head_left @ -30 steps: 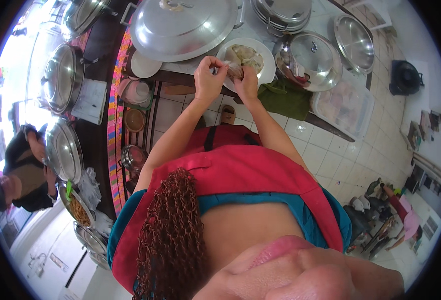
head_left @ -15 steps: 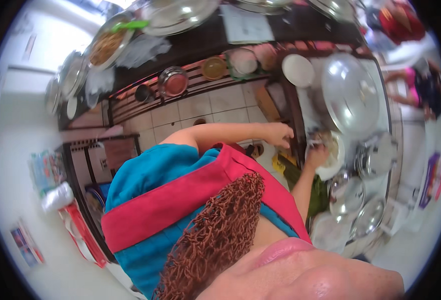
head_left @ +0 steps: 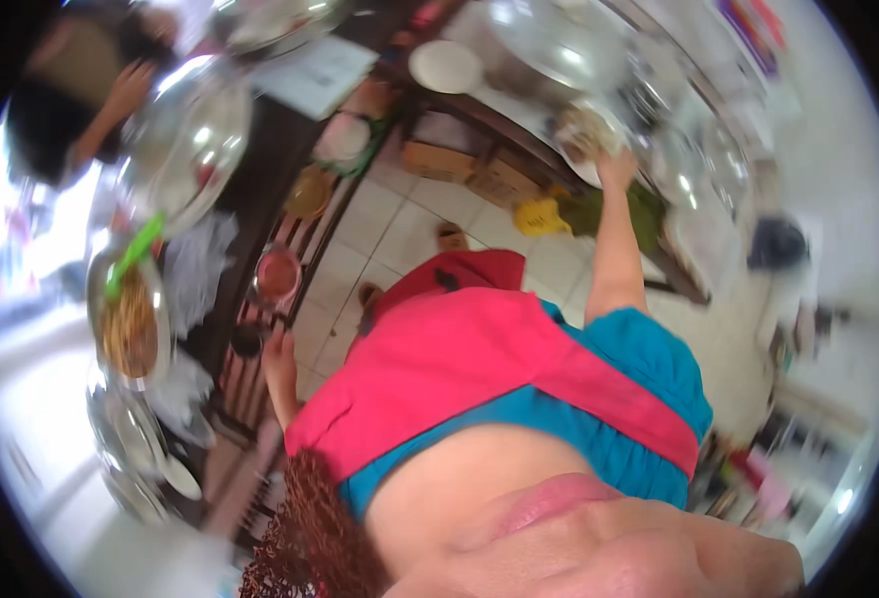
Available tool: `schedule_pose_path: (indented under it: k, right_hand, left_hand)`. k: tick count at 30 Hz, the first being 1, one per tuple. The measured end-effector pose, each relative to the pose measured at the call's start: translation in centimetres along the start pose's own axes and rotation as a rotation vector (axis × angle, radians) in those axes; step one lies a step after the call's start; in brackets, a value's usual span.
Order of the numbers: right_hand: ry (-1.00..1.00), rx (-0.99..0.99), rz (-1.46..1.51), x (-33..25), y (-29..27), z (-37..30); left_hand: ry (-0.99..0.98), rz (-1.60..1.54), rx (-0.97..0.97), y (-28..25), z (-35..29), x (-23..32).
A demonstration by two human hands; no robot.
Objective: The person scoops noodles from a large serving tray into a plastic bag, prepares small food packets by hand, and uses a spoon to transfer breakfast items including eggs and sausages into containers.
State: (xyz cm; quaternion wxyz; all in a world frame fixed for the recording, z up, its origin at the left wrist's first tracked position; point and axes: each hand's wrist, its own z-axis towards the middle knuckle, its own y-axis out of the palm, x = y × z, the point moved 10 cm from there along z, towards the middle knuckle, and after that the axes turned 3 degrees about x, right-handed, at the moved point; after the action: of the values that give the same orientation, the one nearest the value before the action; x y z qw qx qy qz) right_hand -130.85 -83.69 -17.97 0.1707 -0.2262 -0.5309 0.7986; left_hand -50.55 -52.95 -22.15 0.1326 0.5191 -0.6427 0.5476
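Two grips cannot be judged — right hand [head_left: 616, 167] at plate [head_left: 611, 120], two o'clock; left hand [head_left: 279, 357] near cup [head_left: 247, 341], eight.

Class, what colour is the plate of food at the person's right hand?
The plate is white; the head view, the only one, shows it best.

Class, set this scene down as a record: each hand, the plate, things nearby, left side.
Left hand: beside the slatted rack; blurred, no held thing visible
Right hand: at the white plate's near edge; grip unclear
Plate contents: pale food, blurred
Near plate: large lidded pot, green cloth
Left side: orange-brown food, green utensil
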Motion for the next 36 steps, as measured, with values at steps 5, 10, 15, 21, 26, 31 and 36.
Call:
schedule_pose_path:
  k: [5, 10, 15, 21, 26, 31, 36]
  right_hand:
    - [0.411, 0.192, 0.075, 7.9, -5.8, 3.3]
    - [0.423, 0.092, 0.020, 15.2, -3.2, 10.4]
    - [0.091, 0.088, -0.191, 22.4, -1.2, 18.8]
    - [0.005, -0.012, -0.384, 21.1, 0.4, 20.5]
    - [0.015, 0.118, -0.481, 14.9, -10.6, 18.2]
    - [-0.001, 0.330, -0.433, 3.2, -26.4, 13.3]
    - [-0.088, 0.476, -0.276, -12.9, -40.2, 5.1]
  left_hand:
    - [-0.273, -0.206, 0.008, -0.6, -1.4, -4.7]
    - [-0.220, -0.257, 0.055, 1.8, 1.2, 5.3]
    - [-0.176, -0.263, 0.049, 2.3, 5.5, 15.1]
    - [-0.151, -0.430, 0.369, -2.6, 4.2, 18.0]
    - [0.129, 0.151, 0.785, -10.6, 2.4, 20.6]
    - [0.473, 0.690, 1.033, -17.0, 4.8, 25.0]
    - [0.325, 0.905, 0.815, -19.9, 12.7, 21.0]
